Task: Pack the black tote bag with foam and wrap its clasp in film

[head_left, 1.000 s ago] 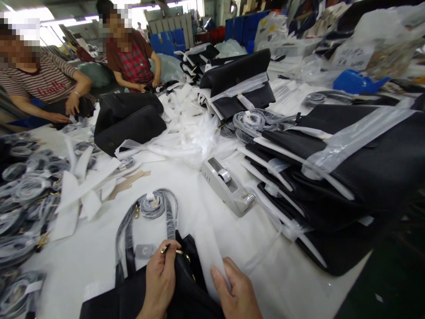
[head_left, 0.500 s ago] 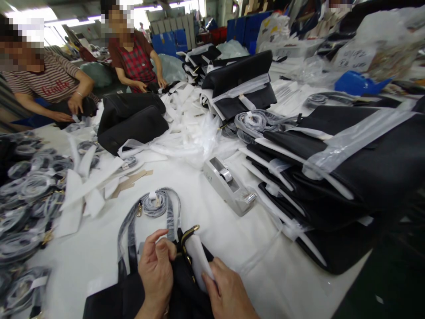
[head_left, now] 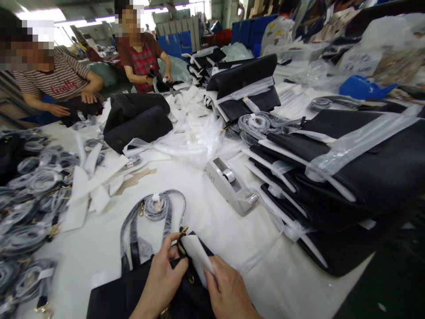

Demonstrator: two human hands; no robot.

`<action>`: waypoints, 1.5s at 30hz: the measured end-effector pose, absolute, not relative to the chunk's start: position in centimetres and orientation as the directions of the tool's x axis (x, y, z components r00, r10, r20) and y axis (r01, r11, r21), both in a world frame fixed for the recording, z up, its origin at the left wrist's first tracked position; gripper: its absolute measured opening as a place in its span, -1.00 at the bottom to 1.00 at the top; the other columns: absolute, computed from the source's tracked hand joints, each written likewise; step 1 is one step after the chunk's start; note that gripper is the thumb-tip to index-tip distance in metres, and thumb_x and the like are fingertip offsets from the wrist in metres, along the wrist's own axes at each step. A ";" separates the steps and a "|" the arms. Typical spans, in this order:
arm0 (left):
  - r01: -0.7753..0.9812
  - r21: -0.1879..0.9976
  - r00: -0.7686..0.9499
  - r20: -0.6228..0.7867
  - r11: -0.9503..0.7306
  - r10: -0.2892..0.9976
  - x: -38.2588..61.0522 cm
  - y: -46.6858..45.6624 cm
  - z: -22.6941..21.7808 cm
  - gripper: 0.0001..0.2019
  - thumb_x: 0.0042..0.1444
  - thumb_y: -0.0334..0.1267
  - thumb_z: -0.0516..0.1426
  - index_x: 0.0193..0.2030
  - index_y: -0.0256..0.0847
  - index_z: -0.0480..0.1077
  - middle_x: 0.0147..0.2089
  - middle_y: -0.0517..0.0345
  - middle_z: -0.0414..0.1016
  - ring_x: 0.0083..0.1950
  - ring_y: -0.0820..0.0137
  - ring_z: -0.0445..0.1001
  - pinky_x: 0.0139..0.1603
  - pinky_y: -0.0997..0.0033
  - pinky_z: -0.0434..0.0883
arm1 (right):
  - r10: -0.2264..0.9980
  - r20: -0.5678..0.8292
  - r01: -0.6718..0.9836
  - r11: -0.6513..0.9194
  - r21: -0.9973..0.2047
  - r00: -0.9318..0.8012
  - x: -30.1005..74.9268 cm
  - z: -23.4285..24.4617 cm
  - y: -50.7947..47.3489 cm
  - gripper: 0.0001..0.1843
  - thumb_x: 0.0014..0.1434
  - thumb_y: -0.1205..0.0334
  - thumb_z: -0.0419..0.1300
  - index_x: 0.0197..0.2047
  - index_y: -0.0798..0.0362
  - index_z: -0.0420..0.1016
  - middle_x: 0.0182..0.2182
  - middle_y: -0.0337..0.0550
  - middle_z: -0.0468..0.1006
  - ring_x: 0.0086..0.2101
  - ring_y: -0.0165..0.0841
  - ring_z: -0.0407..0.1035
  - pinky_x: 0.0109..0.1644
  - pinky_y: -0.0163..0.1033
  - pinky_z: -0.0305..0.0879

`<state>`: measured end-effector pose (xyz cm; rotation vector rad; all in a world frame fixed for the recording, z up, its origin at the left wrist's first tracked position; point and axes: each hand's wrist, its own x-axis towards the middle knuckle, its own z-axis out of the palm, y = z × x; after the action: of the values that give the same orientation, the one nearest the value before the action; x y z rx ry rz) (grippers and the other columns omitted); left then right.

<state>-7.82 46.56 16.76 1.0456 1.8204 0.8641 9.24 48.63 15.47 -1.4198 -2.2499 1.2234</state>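
Observation:
A black handbag [head_left: 116,290] lies at the near edge of the table, its top edge facing away from me. My left hand [head_left: 168,268] is closed on the bag's zipper edge, thumb and fingers pinching beside the gold-coloured zipper end [head_left: 184,230]. In my right hand [head_left: 229,288] is a white foam sheet [head_left: 196,253], gripped between thumb and fingers along the bag's opening. How far the sheet reaches inside is hidden. Beyond the bag, plastic-wrapped handles arch around a coiled, wrapped strap [head_left: 155,208] with a gold clip.
A grey tape dispenser [head_left: 232,188] stands ahead. Stacked black bags [head_left: 375,164] fill the right side. Many wrapped strap coils [head_left: 29,208] lie left, near white foam strips [head_left: 78,195]. Two co-workers sit across, one in a striped shirt [head_left: 66,75], one in a checked apron [head_left: 144,62].
My left hand has moved from a loose curl above the bag to a pinch on its zipper edge. The right hand stays on the foam sheet. The view has shifted slightly.

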 end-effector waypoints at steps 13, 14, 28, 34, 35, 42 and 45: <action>0.797 0.183 0.508 0.312 -0.575 0.803 -8.5 47.5 17.2 -0.63 0.24 0.03 -0.04 0.05 -0.05 0.37 0.20 0.06 0.37 0.37 0.12 0.04 0.39 -0.11 -0.38 | 0.778 -0.231 0.643 0.271 -0.716 -0.585 8.8 15.1 49.3 -0.72 0.25 0.31 -0.07 -0.08 0.05 0.40 -0.16 -0.03 0.54 -0.17 -0.22 0.45 -0.11 -0.16 0.33; 0.781 0.209 0.526 0.291 -0.589 0.800 -8.1 47.8 16.8 -0.63 0.27 0.01 -0.09 -0.01 -0.09 0.40 0.09 0.07 0.45 0.35 0.16 0.08 0.40 -0.07 -0.36 | 0.775 -0.243 0.647 0.262 -0.716 -0.583 8.8 15.2 49.4 -0.72 0.24 0.33 -0.08 -0.08 0.06 0.40 -0.16 -0.03 0.54 -0.16 -0.22 0.45 -0.10 -0.15 0.34; 0.872 0.283 0.341 0.235 -0.400 0.910 -4.4 50.8 12.2 -0.58 0.28 -0.05 0.00 -0.54 -0.19 0.37 -0.47 0.18 0.39 -0.24 0.33 0.31 -0.01 0.12 0.18 | 0.804 0.326 0.646 0.595 -0.479 -0.498 18.1 14.6 42.8 -0.69 0.24 0.07 0.11 -0.05 0.11 0.35 -0.36 -0.06 0.51 -0.37 -0.23 0.42 -0.33 -0.15 0.43; 0.875 0.275 0.355 0.195 -0.399 0.914 -3.5 51.3 11.4 -0.52 0.31 -0.03 -0.06 -0.54 -0.18 0.43 -0.50 0.13 0.42 -0.28 0.32 0.30 -0.08 0.12 0.15 | 0.827 0.336 0.620 0.560 -0.550 -0.450 17.4 12.2 42.4 -0.84 0.30 0.25 0.03 -0.13 0.12 0.38 -0.44 -0.13 0.50 -0.42 -0.31 0.42 -0.35 -0.22 0.37; 0.876 0.278 0.353 0.187 -0.395 0.917 -3.4 51.4 11.3 -0.50 0.31 -0.03 -0.08 -0.54 -0.18 0.44 -0.50 0.12 0.43 -0.28 0.32 0.30 -0.08 0.12 0.14 | 0.838 0.323 0.608 0.543 -0.579 -0.441 17.4 11.8 42.5 -0.84 0.31 0.28 0.02 -0.15 0.11 0.39 -0.44 -0.13 0.51 -0.41 -0.32 0.43 -0.33 -0.23 0.37; 0.895 0.296 0.291 0.183 -0.335 0.939 -3.3 51.4 11.0 -0.48 0.32 -0.02 -0.11 -0.54 -0.18 0.46 -0.50 0.09 0.44 -0.27 0.31 0.32 -0.07 0.12 0.13 | 0.875 0.236 0.604 0.467 -0.646 -0.424 17.7 11.3 42.9 -0.69 0.36 0.27 -0.11 -0.19 0.11 0.44 -0.41 -0.07 0.57 -0.39 -0.32 0.47 -0.30 -0.25 0.37; 0.896 0.302 0.275 0.197 -0.326 0.941 -3.3 51.3 11.1 -0.49 0.32 -0.02 -0.10 -0.53 -0.18 0.46 -0.49 0.09 0.45 -0.26 0.31 0.32 -0.07 0.13 0.12 | 0.862 0.243 0.626 0.494 -0.604 -0.445 17.3 14.3 43.7 -0.68 0.36 0.26 -0.12 -0.08 0.12 0.44 -0.34 -0.03 0.56 -0.31 -0.29 0.46 -0.21 -0.19 0.38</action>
<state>-3.30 51.25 11.14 2.4012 1.7408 0.5174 17.29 43.70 14.30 -1.2209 -2.2142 0.5917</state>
